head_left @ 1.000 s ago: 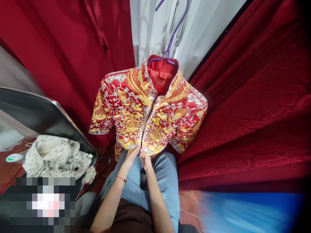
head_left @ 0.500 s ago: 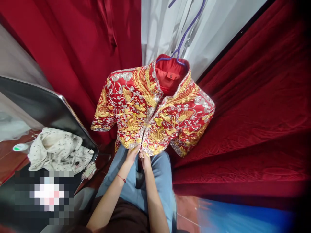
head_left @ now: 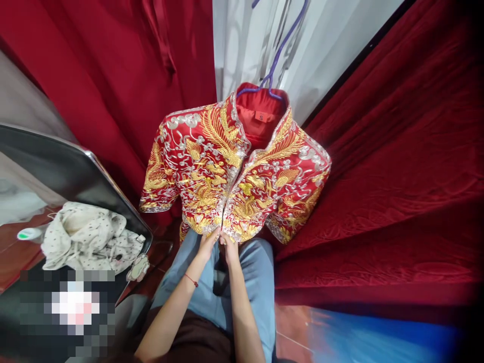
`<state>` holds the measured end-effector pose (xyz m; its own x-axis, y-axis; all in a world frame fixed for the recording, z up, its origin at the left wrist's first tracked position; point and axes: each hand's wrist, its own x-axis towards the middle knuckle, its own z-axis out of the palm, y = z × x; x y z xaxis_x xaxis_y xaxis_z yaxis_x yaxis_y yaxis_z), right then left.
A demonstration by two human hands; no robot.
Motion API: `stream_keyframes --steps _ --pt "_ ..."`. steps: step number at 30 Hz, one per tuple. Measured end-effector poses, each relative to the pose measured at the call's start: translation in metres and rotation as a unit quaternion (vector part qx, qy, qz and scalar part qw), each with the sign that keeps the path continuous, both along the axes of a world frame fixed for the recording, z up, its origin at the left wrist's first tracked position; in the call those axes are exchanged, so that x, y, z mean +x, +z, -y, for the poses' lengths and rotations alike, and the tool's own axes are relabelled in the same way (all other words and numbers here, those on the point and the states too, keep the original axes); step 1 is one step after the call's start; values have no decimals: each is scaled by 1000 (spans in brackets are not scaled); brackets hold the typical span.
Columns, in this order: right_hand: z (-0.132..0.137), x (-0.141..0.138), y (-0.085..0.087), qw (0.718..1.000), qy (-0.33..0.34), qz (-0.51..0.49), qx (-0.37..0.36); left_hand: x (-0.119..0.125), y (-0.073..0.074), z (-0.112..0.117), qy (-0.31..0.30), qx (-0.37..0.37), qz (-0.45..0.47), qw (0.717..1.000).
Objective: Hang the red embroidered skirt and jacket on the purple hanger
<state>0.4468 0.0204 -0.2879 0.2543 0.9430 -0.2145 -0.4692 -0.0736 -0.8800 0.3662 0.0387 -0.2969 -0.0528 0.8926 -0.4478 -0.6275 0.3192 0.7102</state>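
Note:
A red jacket (head_left: 230, 171), heavily embroidered in gold and silver, hangs in front of me on a purple hanger (head_left: 270, 78). Its stand collar is open and shows a small red size tag (head_left: 260, 116). The front edges meet from the chest down to the hem. My left hand (head_left: 209, 242) pinches the left front edge near the hem. Close beside it, my right hand (head_left: 229, 244) grips the right front edge at about the same height. Whatever fastening lies between my fingers is too small to make out.
To the left, a black chair (head_left: 94, 166) carries a spotted white cloth bag (head_left: 83, 237) and a bottle with a green-marked cap (head_left: 28, 234). Red curtains (head_left: 397, 201) hang at both sides, with white fabric (head_left: 238, 45) behind the hanger. A blue surface (head_left: 378, 335) lies low right.
The view has shifted slightly, so the jacket's upper part appears a little further left. Both hands stay at the hem, still pinching the front edges close together.

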Motion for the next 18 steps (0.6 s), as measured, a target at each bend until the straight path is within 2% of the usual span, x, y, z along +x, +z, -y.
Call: stream_keyframes --steps 6,9,14,18 --pt "-2 -6 7 1000 10 -2 11 -13 5 -3 -12 10 -16 1000" --pt "-2 -9 6 1000 -8 3 6 -15 8 -4 -22 7 -18 1000" --pt "0 -9 0 998 -67 17 -14 -5 10 -2 -29 2 -17 999" --pt "2 -12 -5 995 -93 20 -25 4 6 1 -18 -2 -21 1000"
